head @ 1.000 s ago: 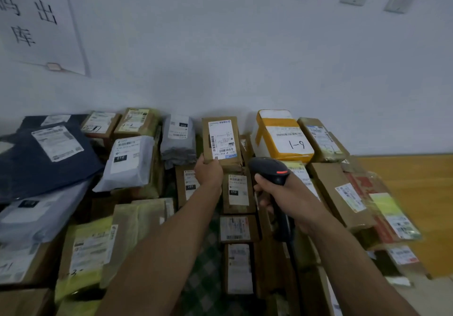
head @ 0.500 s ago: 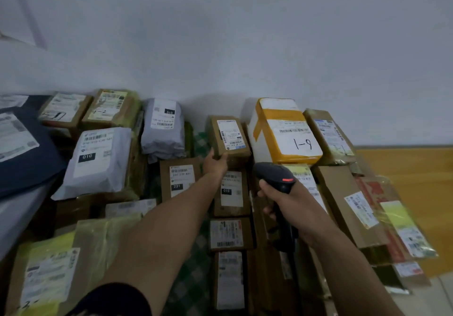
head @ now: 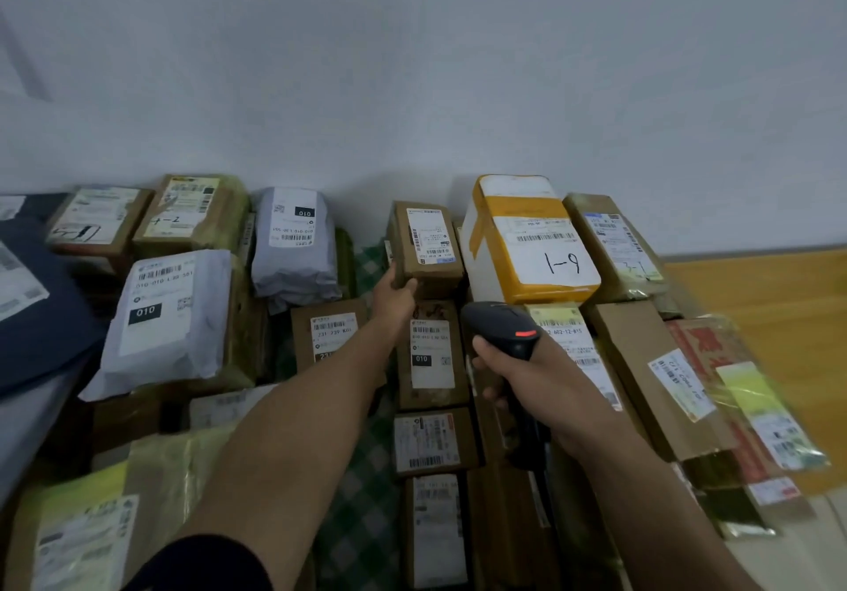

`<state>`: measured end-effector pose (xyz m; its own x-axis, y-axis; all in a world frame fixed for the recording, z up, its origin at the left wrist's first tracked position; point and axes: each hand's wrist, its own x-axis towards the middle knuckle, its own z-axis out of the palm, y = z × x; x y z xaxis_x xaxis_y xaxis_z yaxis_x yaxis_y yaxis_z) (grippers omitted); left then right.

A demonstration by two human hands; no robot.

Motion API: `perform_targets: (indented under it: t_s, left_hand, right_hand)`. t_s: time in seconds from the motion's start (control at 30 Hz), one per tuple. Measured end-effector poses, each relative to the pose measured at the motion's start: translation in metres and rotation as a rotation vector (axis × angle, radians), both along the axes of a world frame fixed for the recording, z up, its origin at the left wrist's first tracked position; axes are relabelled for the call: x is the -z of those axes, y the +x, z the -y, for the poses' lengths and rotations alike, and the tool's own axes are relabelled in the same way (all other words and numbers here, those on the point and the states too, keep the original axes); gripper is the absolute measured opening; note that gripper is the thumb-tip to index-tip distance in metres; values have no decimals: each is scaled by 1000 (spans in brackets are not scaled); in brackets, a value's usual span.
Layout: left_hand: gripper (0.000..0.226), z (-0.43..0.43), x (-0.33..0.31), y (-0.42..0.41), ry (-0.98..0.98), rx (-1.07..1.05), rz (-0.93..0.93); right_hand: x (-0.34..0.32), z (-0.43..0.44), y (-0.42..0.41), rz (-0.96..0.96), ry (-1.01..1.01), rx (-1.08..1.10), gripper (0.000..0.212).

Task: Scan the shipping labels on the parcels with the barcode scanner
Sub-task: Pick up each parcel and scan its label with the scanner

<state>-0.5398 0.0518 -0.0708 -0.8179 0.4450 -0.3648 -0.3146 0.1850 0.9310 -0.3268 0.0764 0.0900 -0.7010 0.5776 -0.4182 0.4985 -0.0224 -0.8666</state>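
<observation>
A small brown cardboard parcel (head: 426,244) with a white shipping label lies against the wall at the back of the pile. My left hand (head: 394,299) grips its near left corner. My right hand (head: 527,375) holds the black barcode scanner (head: 502,329) by its handle; the scanner's head with a red mark points toward the parcels just right of the left hand. Below the held parcel lies a brown box (head: 431,354) with a label marked 010.
Many labelled parcels cover a green checked cloth (head: 362,499): a yellow-taped white box (head: 531,242) marked 1-9, grey poly bags (head: 169,320), brown boxes on the right (head: 651,370). A white wall stands behind. Wooden floor (head: 779,306) shows at right.
My left hand has lowered the small brown parcel from upright in front of the scanner down flat at the back of the pile. The view has shifted right and down.
</observation>
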Motion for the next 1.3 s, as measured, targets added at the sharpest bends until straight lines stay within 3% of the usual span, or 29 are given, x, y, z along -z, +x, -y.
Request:
perform_targets:
  t_s: [0.13, 0.27, 0.47, 0.57, 0.7, 0.77, 0.87, 0.93, 1.0, 1.17, 1.3]
  left_hand:
    - [40, 29, 1, 37, -76, -184, -101]
    - [36, 70, 23, 74, -251, -190, -306]
    - [57, 107, 27, 79, -678, -277, -228]
    - [73, 111, 30, 66, -771, -263, -194]
    - [114, 113, 37, 60, -708, -279, -123]
    - [121, 113, 38, 63, -663, -303, -50]
    - [95, 114, 37, 68, -616, -295, 76]
    - [66, 114, 34, 71, -518, -312, 95]
    - [54, 115, 31, 72, -436, -375, 84]
    - [64, 117, 25, 75, -305, -508, 15]
    - [65, 125, 5, 95, -69, -565, -23]
  right_hand:
    - [-2, 8, 3, -5, -10, 1, 10]
    - [-1, 21, 13, -15, -24, -26, 18]
    - [5, 40, 17, 4, -54, -60, 20]
    - [9, 45, 15, 1, -72, -77, 19]
    - [13, 44, 14, 5, -66, -84, 17]
    - [14, 44, 13, 5, -63, -86, 14]
    - [15, 44, 11, 0, -67, -91, 12]
    - [15, 45, 11, 1, -74, -93, 12]
    - [15, 44, 12, 0, -70, -90, 14]
    - [9, 46, 17, -10, -61, -80, 12]
    - [1, 50, 23, -28, -74, -47, 19]
